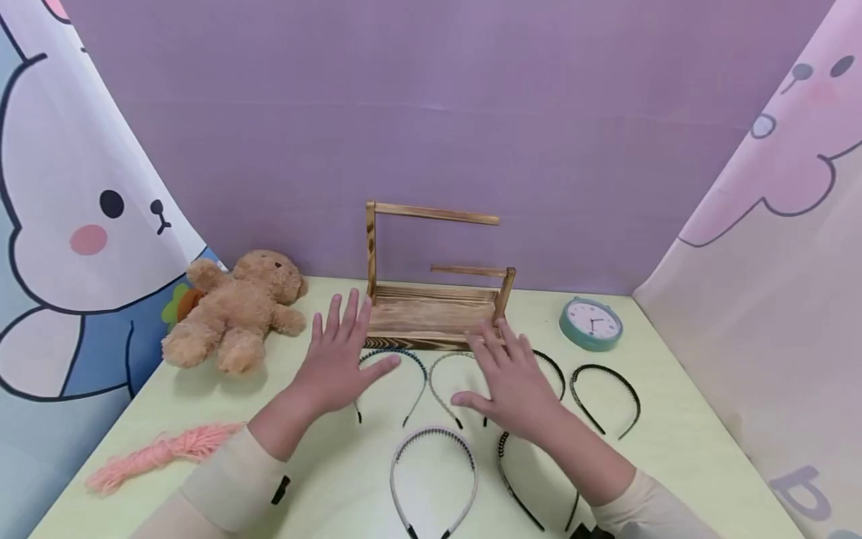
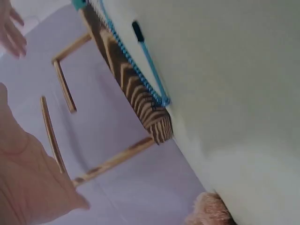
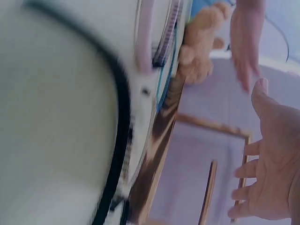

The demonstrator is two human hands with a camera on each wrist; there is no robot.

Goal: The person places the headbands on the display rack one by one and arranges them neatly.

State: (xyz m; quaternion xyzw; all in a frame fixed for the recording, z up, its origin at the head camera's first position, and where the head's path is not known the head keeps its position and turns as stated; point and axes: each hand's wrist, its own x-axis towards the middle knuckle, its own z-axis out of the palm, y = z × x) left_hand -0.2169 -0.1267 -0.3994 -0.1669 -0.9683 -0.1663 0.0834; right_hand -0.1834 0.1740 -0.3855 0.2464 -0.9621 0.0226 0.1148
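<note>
Both hands hover with fingers spread, holding nothing. My left hand (image 1: 340, 367) is above the table near a blue headband (image 1: 420, 367). My right hand (image 1: 515, 385) hangs over a black headband (image 1: 555, 367) and partly hides it. Between the hands lies a pale, thin headband (image 1: 434, 378). Closer to me are a lilac headband (image 1: 434, 430) and a dark headband (image 1: 515, 498), the latter partly behind the right forearm. Another black headband (image 1: 629, 385) lies at the right. Beyond the hands stands a wooden rack (image 1: 431, 314) with two horizontal bars, one higher than the other.
A brown teddy bear (image 1: 236, 314) sits at the back left. In front of it lies a bundle of pink yarn (image 1: 164, 455). A round teal clock (image 1: 591, 324) stands at the back right. Purple cloth (image 1: 431, 135) hangs behind the table.
</note>
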